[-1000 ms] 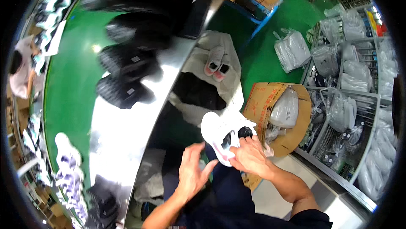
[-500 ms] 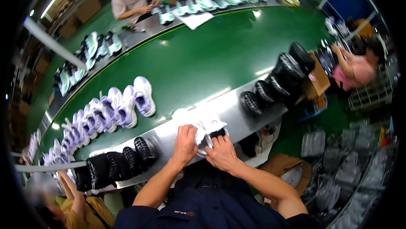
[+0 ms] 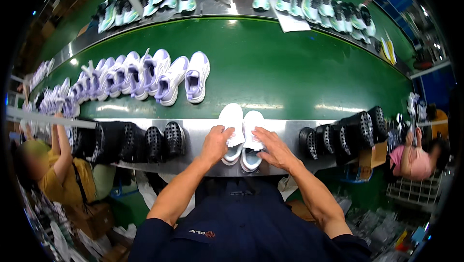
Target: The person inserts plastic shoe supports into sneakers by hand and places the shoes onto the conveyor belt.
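A pair of white shoes stands side by side on the metal ledge right in front of me, toes pointing away and openings toward me. My left hand (image 3: 216, 142) grips the side of the left white shoe (image 3: 231, 118), its fingers curled at the tongue. On the other side, my right hand (image 3: 274, 147) holds the right white shoe (image 3: 252, 122), fingertips over its upper and thumb near the collar. The grey insides of both shoes show at the heel end. My palms hide the shoes' outer sides.
White-and-purple shoes (image 3: 197, 78) line the green surface (image 3: 290, 68) at left. Black studded shoe-shaped pieces (image 3: 174, 138) stand left on the metal ledge (image 3: 208, 125), with similar black pieces (image 3: 308, 142) at right. Mint-and-black shoes (image 3: 186, 0) sit across the far ledge. Co-workers are left, right and opposite.
My view has turned and levelled. The white shoes now stand together, toes away from me; before, my hands were close together over them. My hands have moved apart to their outer sides.
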Motion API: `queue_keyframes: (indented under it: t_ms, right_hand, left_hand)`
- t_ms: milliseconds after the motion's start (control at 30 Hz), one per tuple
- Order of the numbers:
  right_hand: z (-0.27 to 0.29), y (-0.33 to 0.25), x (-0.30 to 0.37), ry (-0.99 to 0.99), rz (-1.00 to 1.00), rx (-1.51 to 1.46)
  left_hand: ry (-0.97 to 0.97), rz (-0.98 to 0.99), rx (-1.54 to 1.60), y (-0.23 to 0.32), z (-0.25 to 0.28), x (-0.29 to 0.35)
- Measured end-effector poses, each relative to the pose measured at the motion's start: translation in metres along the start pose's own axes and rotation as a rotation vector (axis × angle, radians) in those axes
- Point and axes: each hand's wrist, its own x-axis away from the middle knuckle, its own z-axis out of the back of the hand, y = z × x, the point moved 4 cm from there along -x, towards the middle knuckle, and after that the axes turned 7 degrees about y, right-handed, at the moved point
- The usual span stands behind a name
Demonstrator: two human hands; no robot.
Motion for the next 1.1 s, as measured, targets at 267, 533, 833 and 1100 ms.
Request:
queue_keyframes:
  t_ms: [267, 533, 833, 1100]
  right_hand:
    - [0.001, -0.002, -0.016, -0.172, 0.156, -0.013]
    - [0.007, -0.018, -0.051, -0.539, 0.524, 0.133]
    - [-0.007, -0.009, -0.049, -0.427, 0.639, 0.114]
    - [-0.006, -0.011, -0.063, -0.510, 0.727, 0.235]
  left_hand:
    - [0.134, 0.203, -0.200, 0.110, 0.047, 0.058]
    - [-0.072, 0.227, -0.050, 0.110, -0.019, 0.074]
    - [0.040, 0.330, -0.107, 0.111, -0.025, 0.073]
    - [0.151, 0.416, -0.062, 0.125, -0.016, 0.065]
